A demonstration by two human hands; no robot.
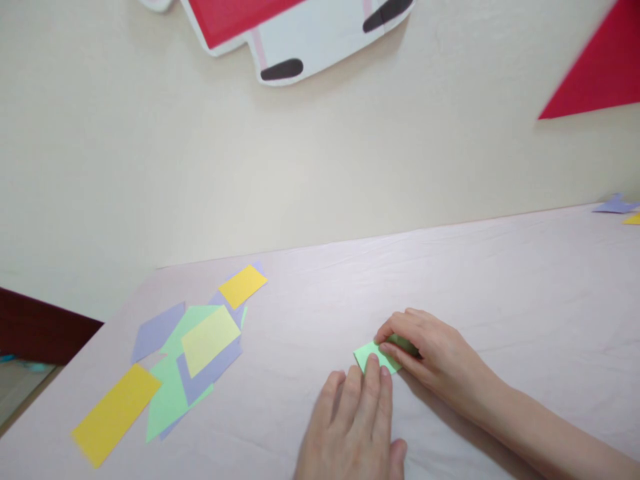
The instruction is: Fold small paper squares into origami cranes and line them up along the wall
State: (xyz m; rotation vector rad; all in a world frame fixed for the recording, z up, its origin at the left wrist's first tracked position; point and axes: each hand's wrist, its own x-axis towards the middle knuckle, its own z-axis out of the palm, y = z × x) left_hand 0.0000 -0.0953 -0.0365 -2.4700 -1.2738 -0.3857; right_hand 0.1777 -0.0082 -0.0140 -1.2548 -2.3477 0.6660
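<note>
A small light green paper piece [369,355] lies on the pale pink table [500,293] near the front. My left hand [355,420] lies flat with its fingers stretched out, the fingertips pressing on the paper's near edge. My right hand [430,353] comes in from the right, its fingers curled together and pinching the paper's right side, where a fold seems raised.
A loose pile of cut paper [195,353] in yellow, green and lilac lies at the left of the table. A few paper scraps [617,205] sit at the far right edge. The cream wall behind carries red and white paper decorations [280,33].
</note>
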